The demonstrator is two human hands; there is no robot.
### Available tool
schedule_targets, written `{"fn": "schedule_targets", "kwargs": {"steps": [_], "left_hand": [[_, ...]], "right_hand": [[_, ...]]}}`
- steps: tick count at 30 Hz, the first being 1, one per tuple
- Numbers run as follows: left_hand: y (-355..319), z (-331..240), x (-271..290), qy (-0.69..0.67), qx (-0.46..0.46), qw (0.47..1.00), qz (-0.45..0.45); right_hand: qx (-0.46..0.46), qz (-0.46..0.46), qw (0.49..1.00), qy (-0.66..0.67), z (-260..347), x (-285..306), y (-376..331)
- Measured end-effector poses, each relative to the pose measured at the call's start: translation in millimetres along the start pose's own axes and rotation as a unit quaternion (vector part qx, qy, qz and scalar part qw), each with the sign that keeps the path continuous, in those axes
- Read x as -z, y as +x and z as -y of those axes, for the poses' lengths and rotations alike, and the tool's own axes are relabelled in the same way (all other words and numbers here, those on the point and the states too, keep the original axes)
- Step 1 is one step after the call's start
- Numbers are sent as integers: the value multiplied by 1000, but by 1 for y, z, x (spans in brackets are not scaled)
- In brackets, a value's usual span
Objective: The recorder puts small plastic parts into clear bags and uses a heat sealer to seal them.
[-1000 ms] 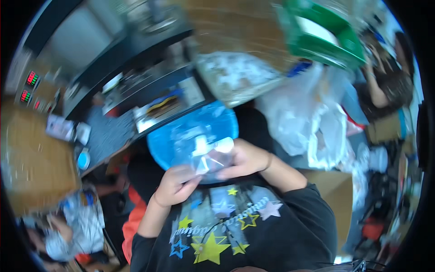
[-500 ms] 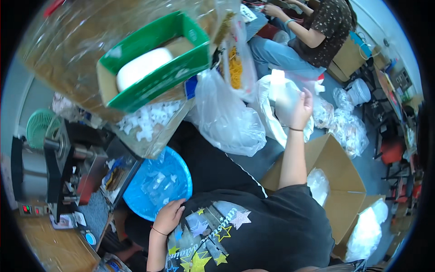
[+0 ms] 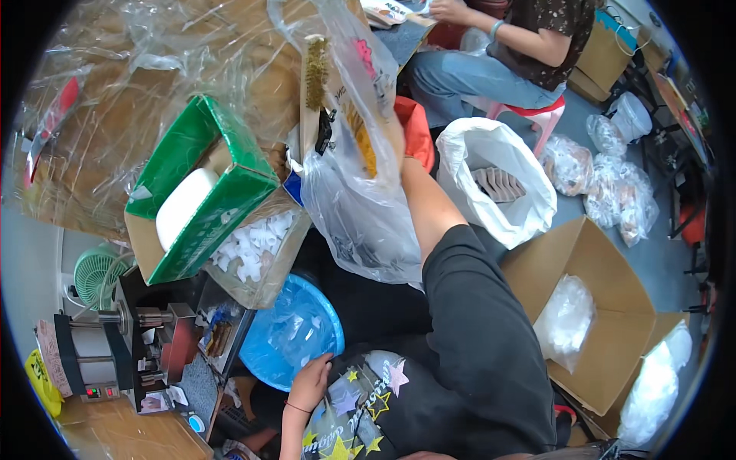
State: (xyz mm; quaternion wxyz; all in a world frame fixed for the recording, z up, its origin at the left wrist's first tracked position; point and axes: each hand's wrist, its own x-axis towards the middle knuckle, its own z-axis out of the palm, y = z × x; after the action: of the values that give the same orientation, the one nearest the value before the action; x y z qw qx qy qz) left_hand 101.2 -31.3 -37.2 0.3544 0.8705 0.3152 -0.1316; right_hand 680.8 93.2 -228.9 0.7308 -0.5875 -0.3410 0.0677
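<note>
Blue basin point(image 3: 261, 358) sits just ahead of my left fingers point(image 3: 323, 363), which lie loosely bent at its near rim; I cannot tell whether they grip it. Clear plastic pieces point(image 3: 294, 327) lie inside, beyond those fingers. My right forearm point(image 3: 431, 205) stretches to a clear plastic bag point(image 3: 360, 222), where my right fingers are hidden, so I cannot tell whether they are closed or holding anything. Right of them stands an open white bag point(image 3: 541, 218); well to their left, a green box point(image 3: 222, 238).
</note>
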Motion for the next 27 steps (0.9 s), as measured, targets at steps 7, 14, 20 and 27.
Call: {"fn": "schedule_targets", "kwargs": {"steps": [7,14,20,27], "left_hand": [[-8,6,-5,-57,59,996,-22],[-3,14,-3,-67,31,997,5],[-1,22,-7,-48,1,999,0],[-27,38,-17,-94,24,994,-47]], "right_hand": [[68,46,894,-441,126,58,-74],[-341,359,868,-48,197,119,-174],[-106,186,951,-223,129,38,-192],[-209,134,850,-464,87,-2,-196]]}}
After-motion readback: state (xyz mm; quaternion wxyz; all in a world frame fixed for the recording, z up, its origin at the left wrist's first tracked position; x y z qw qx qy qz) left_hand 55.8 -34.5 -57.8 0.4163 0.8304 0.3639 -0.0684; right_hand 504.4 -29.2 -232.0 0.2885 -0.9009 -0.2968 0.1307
